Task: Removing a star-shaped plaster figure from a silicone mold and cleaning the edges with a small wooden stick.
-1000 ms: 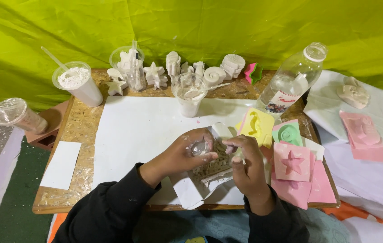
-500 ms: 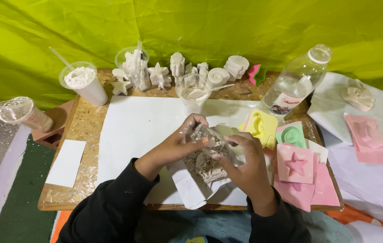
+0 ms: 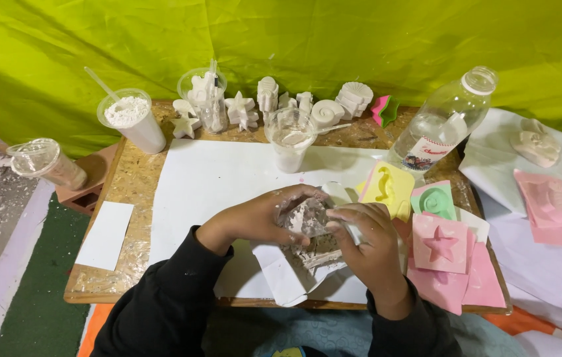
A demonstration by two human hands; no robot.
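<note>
Your left hand point(image 3: 261, 218) is cupped around a crumbly grey-white plaster lump point(image 3: 306, 218), fingers curled under and behind it. Your right hand point(image 3: 367, 244) is closed on its near-right edge, thumb and fingertips pinching what looks like a small white piece; exactly what is pinched there cannot be told. The lump sits just above the open white paper box point(image 3: 287, 274), which lies at the near edge of the white sheet point(image 3: 215, 178) on the desk point(image 3: 122, 192).

Taking the step as working the lump loose or clean by hand, keep it low and directly over the box, so crumbs fall onto the pile of plaster debris point(image 3: 317, 254) already there and not onto the sheet. Let the left hand carry the weight with a broad, even cradle; plaster this flaky will likely snap if squeezed at one spot. With the right hand, break off small bits at the edge rather than prying deep.

Mind your right elbow: the pink star mould point(image 3: 441, 243) and the yellow mould point(image 3: 390, 188) lie just right of the box, and the clear cup of white mix point(image 3: 291, 142) stands beyond it, near enough to be knocked by a sudden pull.
</note>
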